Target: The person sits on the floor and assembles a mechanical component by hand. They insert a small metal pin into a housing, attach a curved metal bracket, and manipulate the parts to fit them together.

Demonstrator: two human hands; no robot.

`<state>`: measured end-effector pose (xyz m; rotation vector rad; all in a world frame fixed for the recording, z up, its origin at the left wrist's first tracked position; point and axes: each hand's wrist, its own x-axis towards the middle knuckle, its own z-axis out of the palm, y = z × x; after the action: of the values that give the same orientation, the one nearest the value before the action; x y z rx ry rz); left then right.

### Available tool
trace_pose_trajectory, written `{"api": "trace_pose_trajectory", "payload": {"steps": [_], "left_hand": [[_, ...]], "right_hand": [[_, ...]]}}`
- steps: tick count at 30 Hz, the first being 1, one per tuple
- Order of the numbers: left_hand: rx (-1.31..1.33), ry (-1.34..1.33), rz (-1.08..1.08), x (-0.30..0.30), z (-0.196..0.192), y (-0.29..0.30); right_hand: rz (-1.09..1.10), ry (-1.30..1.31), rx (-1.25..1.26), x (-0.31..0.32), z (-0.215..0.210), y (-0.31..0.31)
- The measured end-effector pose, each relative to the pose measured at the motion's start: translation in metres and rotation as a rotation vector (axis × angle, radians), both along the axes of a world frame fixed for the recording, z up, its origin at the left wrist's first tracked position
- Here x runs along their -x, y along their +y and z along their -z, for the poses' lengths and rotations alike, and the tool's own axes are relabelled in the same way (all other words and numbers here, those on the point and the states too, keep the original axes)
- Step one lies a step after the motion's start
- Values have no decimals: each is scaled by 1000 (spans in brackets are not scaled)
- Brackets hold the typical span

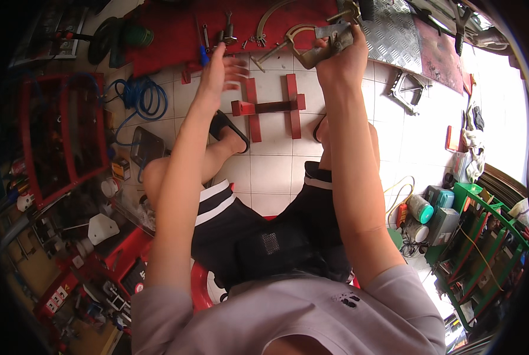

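Note:
My right hand (342, 66) is wrapped round a brass-coloured metal clamp (303, 34) with a curved frame and a threaded rod, held over the near edge of the red worktop. A flat grey metal piece (330, 31) shows at the same grip; whether it is part of the clamp I cannot tell. Apart from it, my left hand (220, 74) hangs in the air with fingers spread and nothing in them. Beside its thumb lies a screwdriver with a blue handle (204, 56). A wrench (206, 35) and small loose metal parts (256, 41) rest farther back.
Below the worktop (175, 29) a red metal stand (270, 107) sits on the tiled floor between my feet. Coiled blue hose (143, 97) and a red-framed cabinet (63, 136) are at left. A green rack (477, 242) stands at right, near a metal bracket (407, 92).

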<state>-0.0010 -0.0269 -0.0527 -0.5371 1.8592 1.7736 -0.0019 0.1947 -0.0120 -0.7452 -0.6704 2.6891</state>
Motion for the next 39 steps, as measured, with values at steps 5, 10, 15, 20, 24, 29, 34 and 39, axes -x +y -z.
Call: {"api": "trace_pose_trajectory", "payload": {"steps": [5,10,15,20,24,29,34,39], "left_hand": [[-417,-85,226,-40,-41,17],[-203,490,73,-48,-46,34],[-408,260,210,-42,-37,5],[-211,549,6,-43,-43,13],[-481,-19,135,-43,-47,-2],[-233,496,84,-49,-34,3],[-153,732,42,-49,-34,7],[-948,44,-275,-41,-41,-14]], "right_hand": [[-16,-57,-68,-4,-5,-8],[5,-49,-14,-5,-3,-10],[12,-82,-10,-1,-2,-18],[-10,-83,-13,0,-2,-26],[-59,-1,-49,2,6,-24],[-67,-20,-47,4,11,-26],[-66,-4,-49,2,7,-31],[-95,25,-2,1,12,-20]]}}
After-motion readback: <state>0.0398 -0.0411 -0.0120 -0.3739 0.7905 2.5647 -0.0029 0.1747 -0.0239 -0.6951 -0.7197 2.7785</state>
